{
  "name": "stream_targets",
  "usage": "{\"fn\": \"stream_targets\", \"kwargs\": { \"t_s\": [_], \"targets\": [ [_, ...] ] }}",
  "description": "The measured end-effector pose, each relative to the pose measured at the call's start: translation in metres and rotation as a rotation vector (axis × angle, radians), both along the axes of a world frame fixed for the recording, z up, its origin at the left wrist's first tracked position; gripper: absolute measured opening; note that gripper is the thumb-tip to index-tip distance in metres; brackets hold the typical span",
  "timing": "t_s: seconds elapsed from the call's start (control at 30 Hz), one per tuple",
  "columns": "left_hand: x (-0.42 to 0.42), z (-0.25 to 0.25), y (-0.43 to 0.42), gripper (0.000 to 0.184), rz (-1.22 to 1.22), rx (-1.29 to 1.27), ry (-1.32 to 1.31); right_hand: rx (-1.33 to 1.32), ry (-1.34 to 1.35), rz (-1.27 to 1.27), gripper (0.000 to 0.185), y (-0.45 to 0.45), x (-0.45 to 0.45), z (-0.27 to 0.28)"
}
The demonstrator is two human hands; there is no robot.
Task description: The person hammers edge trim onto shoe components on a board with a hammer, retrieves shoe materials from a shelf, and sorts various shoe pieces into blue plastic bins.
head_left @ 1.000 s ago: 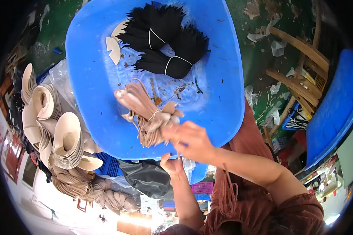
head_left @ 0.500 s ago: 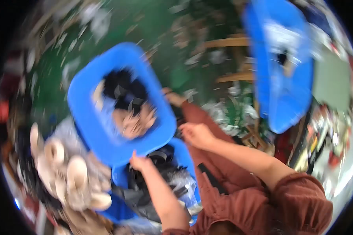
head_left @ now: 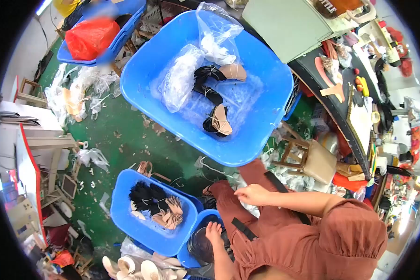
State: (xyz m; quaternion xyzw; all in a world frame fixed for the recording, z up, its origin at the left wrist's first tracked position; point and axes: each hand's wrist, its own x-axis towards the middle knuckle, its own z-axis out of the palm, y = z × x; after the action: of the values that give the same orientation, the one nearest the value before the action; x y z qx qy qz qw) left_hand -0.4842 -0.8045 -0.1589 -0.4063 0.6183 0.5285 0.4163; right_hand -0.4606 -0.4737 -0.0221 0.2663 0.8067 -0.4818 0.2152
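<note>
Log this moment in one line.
left hand: by dark material, contact unclear; right hand: above trousers, seemingly empty; black bundles, beige bundle: in small blue tub

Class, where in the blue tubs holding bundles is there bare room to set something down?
In the large tub, bare room lies toward the picture's right, between the black bundles and the right wall; clear plastic bags crowd its left and top. In the small tub, black clumps and tan bundles crowd the middle, leaving mostly sloping sides bare.
</note>
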Motion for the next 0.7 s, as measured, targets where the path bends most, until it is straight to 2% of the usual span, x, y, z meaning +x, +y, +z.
{"fn": "stream_targets", "kwargs": {
  "t_s": [0.03, 0.07, 0.17, 0.2, 0.23, 0.3, 0.37, 0.5, 0.57, 0.63, 0.7],
  "targets": [
    [0.000, 0.008, 0.019, 0.045, -0.052, 0.004, 0.008, 0.005, 0.013, -0.051, 0.027, 0.014, 0.011, -0.002],
    [-0.001, 0.016, 0.039, 0.037, -0.092, -0.011, 0.045, -0.009, 0.060, -0.110, 0.027, 0.026, 0.024, -0.006],
    [0.003, 0.003, 0.079, 0.027, -0.583, -0.199, 0.394, -0.031, 0.072, -0.250, 0.028, 0.068, 0.057, -0.002],
    [-0.002, 0.022, 0.111, 0.020, -0.718, -0.273, 0.660, -0.048, 0.041, -0.260, 0.028, 0.084, 0.069, -0.001],
    [-0.010, 0.053, 0.159, 0.019, -0.720, -0.270, 0.827, -0.075, 0.069, -0.282, 0.030, 0.100, 0.085, -0.002],
    [-0.020, 0.098, 0.240, 0.017, -0.765, -0.175, 0.955, -0.077, 0.035, -0.323, 0.030, 0.136, 0.114, 0.003],
    [-0.017, 0.128, 0.312, 0.019, -0.764, -0.126, 0.965, 0.001, 0.012, -0.307, 0.029, 0.176, 0.140, 0.009],
    [0.021, 0.147, 0.425, 0.018, -0.614, 0.179, 0.859, 0.200, 0.127, -0.359, 0.026, 0.261, 0.178, 0.011],
    [0.041, 0.158, 0.467, 0.020, -0.700, 0.314, 0.750, 0.221, 0.249, -0.551, 0.024, 0.306, 0.184, 0.030],
    [0.055, 0.165, 0.494, 0.021, -0.945, 0.357, 0.714, 0.288, 0.310, -0.704, 0.023, 0.348, 0.192, 0.040],
    [0.058, 0.187, 0.521, 0.022, -1.250, 0.315, 0.813, 0.299, 0.327, -0.881, 0.022, 0.386, 0.199, 0.053]
  ]
}}
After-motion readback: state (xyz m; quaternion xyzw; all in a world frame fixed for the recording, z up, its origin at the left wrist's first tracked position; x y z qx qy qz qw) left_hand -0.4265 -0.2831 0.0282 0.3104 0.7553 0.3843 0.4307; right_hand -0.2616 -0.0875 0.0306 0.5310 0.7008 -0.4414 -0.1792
